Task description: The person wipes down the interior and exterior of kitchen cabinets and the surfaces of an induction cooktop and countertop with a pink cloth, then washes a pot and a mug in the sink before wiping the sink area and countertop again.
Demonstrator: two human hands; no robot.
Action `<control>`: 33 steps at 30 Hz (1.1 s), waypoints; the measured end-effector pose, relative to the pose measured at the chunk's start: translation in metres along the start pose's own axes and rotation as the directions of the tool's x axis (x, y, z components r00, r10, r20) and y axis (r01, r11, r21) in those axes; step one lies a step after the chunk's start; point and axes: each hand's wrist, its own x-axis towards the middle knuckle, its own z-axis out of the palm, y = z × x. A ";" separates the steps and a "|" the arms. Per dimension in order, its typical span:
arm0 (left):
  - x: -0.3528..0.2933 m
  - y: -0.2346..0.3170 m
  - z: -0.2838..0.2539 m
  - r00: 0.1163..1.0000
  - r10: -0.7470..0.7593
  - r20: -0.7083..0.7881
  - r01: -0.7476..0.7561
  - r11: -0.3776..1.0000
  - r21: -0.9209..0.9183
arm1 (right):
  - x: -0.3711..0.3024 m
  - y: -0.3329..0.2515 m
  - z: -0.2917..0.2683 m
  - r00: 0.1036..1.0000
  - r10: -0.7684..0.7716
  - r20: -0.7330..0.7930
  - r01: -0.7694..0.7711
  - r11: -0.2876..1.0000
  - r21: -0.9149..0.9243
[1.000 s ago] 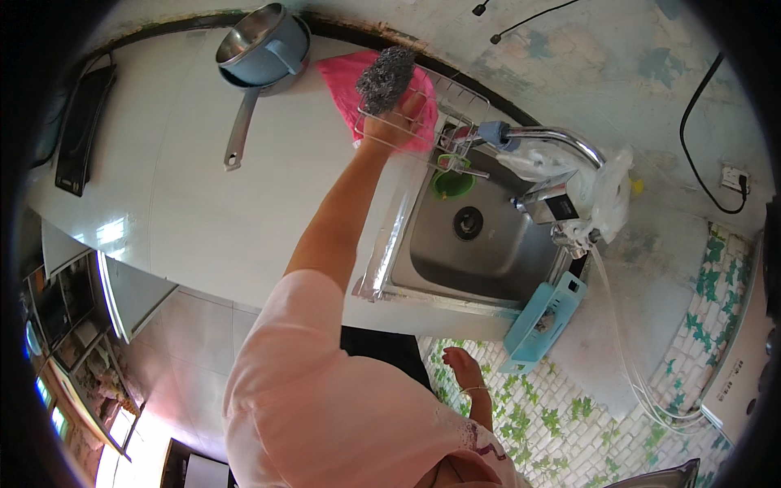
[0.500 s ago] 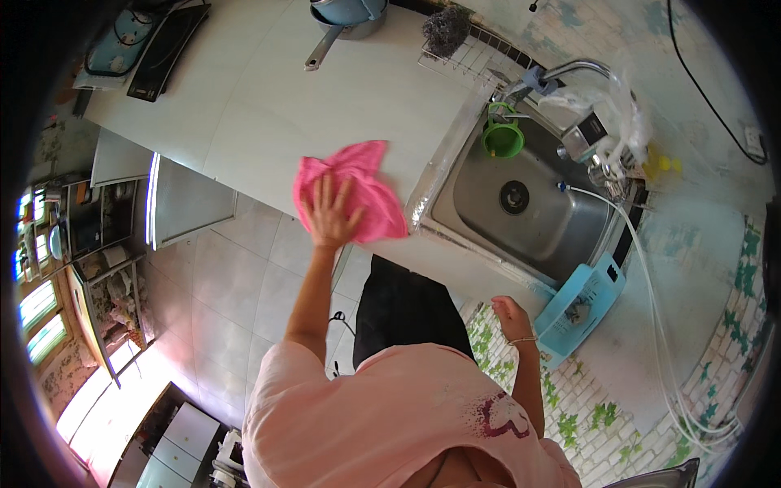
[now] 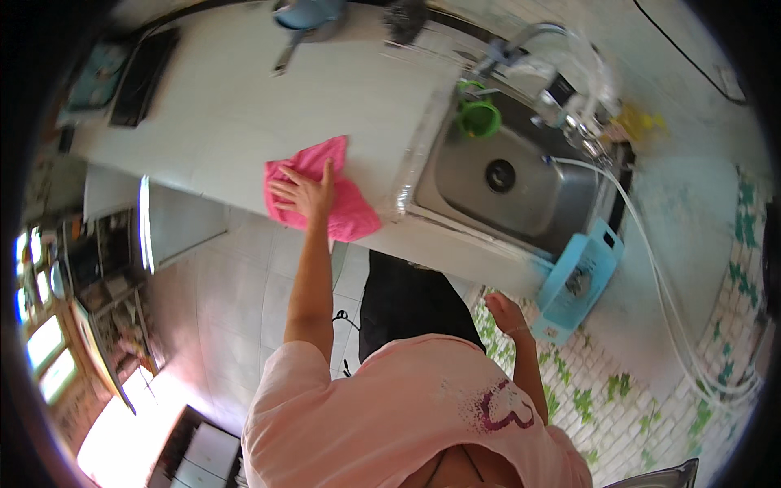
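left grip (image 3: 303, 192) flat on pink cloth (image 3: 346, 207) | steel sink (image 3: 521, 203) beside | pan (image 3: 305, 16), likely

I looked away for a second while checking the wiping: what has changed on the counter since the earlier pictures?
The left hand has dragged the pink cloth from the back of the white counter, beside the metal pan, to the front edge left of the steel sink. The hand stays flat on it. The right hand still hangs free, holding nothing; pan and green cup are unmoved.
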 end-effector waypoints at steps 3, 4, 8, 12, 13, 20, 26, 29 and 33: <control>0.027 0.008 0.017 0.995 0.098 -0.012 -0.096 0.990 0.107 | 0.002 -0.013 -0.005 0.999 0.033 -0.034 -0.031 0.998 0.053; 0.050 0.003 0.023 0.989 0.145 -0.034 -0.139 0.980 0.140 | 0.006 -0.012 -0.001 0.998 0.038 -0.051 -0.034 0.996 0.080; 0.124 0.011 0.025 0.947 0.321 0.029 -0.322 0.936 0.142 | 0.001 -0.013 0.008 0.993 0.111 -0.038 -0.106 0.989 0.104; 0.164 0.024 0.024 0.906 0.394 0.156 -0.414 0.902 0.123 | -0.001 -0.020 0.018 0.985 0.159 -0.062 -0.149 0.979 0.140; 0.167 0.025 0.025 0.906 0.383 0.181 -0.408 0.905 0.123 | -0.001 -0.025 0.018 0.985 0.159 -0.064 -0.149 0.979 0.139; 0.124 0.044 0.024 0.802 0.595 -0.054 -0.597 0.800 -0.058 | 0.021 -0.036 0.015 0.986 0.092 -0.140 -0.042 0.944 0.326; -0.047 0.077 -0.022 0.681 0.731 0.046 -0.669 0.647 -0.367 | 0.076 -0.035 -0.038 0.951 0.017 -0.309 0.041 0.983 0.181; -0.084 0.056 0.000 0.672 0.739 0.050 -0.708 0.661 -0.248 | 0.144 0.009 -0.040 0.959 0.109 -0.262 0.087 0.765 0.638; -0.091 0.055 0.000 0.651 0.753 0.102 -0.746 0.658 -0.099 | 0.241 0.087 -0.060 0.859 0.368 -0.355 -0.241 0.904 0.354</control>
